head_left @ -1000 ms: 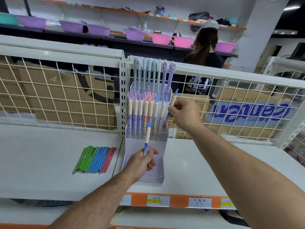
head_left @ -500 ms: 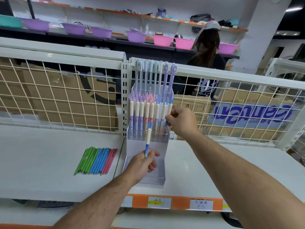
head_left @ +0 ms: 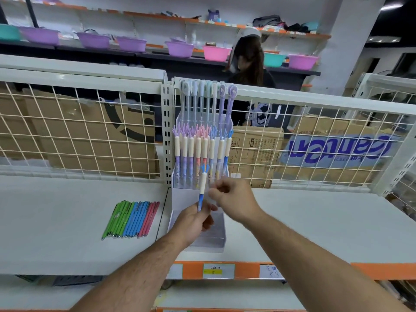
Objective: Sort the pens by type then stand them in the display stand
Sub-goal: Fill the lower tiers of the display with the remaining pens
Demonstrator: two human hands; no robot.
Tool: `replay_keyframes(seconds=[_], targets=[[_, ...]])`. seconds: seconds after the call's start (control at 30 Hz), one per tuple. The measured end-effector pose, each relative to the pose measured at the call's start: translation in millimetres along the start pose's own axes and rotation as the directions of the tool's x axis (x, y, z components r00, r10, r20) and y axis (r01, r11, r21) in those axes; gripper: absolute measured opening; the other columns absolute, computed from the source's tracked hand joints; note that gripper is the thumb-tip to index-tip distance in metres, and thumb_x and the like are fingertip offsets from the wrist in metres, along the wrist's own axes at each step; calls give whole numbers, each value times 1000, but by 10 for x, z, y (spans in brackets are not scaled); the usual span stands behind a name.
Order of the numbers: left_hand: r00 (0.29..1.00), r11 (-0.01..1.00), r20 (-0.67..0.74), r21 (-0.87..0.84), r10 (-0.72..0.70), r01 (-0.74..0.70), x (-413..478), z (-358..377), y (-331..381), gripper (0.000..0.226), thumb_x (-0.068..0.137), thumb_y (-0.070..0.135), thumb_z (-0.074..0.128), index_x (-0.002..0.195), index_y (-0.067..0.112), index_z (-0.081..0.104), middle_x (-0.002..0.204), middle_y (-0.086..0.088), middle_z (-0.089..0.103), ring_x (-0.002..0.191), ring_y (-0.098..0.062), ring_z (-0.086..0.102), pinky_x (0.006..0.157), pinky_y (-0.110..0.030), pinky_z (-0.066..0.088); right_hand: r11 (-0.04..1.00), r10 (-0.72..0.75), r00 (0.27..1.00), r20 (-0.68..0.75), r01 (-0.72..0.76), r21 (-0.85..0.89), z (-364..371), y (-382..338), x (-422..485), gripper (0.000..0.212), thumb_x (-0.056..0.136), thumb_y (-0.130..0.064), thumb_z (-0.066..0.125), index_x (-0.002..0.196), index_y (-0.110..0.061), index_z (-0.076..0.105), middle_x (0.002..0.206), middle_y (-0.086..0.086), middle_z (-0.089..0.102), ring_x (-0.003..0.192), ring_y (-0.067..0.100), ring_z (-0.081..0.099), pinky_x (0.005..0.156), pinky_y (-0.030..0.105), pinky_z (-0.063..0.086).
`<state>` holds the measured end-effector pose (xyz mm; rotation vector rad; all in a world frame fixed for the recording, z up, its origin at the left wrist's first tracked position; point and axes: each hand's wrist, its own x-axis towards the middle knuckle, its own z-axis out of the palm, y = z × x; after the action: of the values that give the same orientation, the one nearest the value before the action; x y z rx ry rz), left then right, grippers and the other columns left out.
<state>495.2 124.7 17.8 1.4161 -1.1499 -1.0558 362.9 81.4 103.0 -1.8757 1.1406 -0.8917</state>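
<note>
Currently the left grip (head_left: 193, 224) pinches a blue pen (head_left: 203, 185) upright; right grip (head_left: 234, 199) blurred, state unclear.

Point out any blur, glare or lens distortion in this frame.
Head view: the right hand is smeared by motion blur; the left hand and its blue pen look sharper; the wide lens bows the white top rail; the ceiling light is blown out.
</note>
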Motion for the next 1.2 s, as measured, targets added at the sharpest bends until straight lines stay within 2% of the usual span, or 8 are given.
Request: replay_keyframes(seconds=[0.1,0.27,0.4,0.5,0.6,0.77,1.0,1.2], targets=[[1000,1000,9,-13,-7,7,35,5,-13,30,104,35,46,94,15,66,69,-1,67,63,-11,60,58,-23,48,997,-46,998,46,49,-62,145,8,-45,6,84,-15,73,78,-12,73,74,1,71,66,14,67,65,30,58],[1000,1000,26,9,2,-3,59,-12,-37,28,105,31,45,93,15,65,66,2,66,62,-10,60,58,-23,48,995,-51,999,7,51,-85,223,36,-24,16,84,-20,74,69,-20,68,66,-7,65,60,3,60,64,26,55],[999,999,51,44,-2,-1,56,-23,-12,15,102,26,52,98,18,64,69,2,67,61,-6,61,58,-21,49,995,-49,999,-3,49,-90,212,-1,-48,22,86,-23,75,67,-19,64,66,-1,65,61,11,63,64,35,58],[995,972,99,234,14,-37,49,-40,28,15,89,26,65,104,30,61,75,6,66,66,-2,61,61,-17,46,1000,-31,999,-28,31,-6,92,-94,3,20,89,-18,72,72,-11,64,68,11,64,66,27,65,60,39,58],[993,913,90,393,78,-107,7,-54,25,26,80,29,74,100,37,60,87,11,65,79,-2,60,65,-12,45,999,-40,994,-104,40,-11,-160,-222,123,21,90,-20,73,75,-7,66,69,12,68,61,21,61,59,37,52],[976,658,112,723,188,-210,-23,-160,-51,36,77,49,73,110,39,63,107,22,58,108,-7,47,96,-32,39,998,-45,975,-218,37,-43,-541,-407,338,17,90,-24,74,76,-16,67,72,4,71,65,21,66,65,47,59],[987,688,59,710,152,-148,-53,-158,-67,35,73,51,78,104,43,65,107,21,53,110,-7,44,91,-29,32,991,-95,962,-255,68,-113,-565,-429,474,13,89,-22,71,77,-22,69,73,-1,72,75,21,71,71,50,61],[989,699,61,702,133,-137,-70,-154,-54,32,72,53,76,101,46,63,110,22,53,113,-7,43,104,-35,34,982,-115,967,-225,76,-173,-510,-350,517,10,91,-23,70,81,-19,68,76,-2,71,77,20,69,71,42,60]])
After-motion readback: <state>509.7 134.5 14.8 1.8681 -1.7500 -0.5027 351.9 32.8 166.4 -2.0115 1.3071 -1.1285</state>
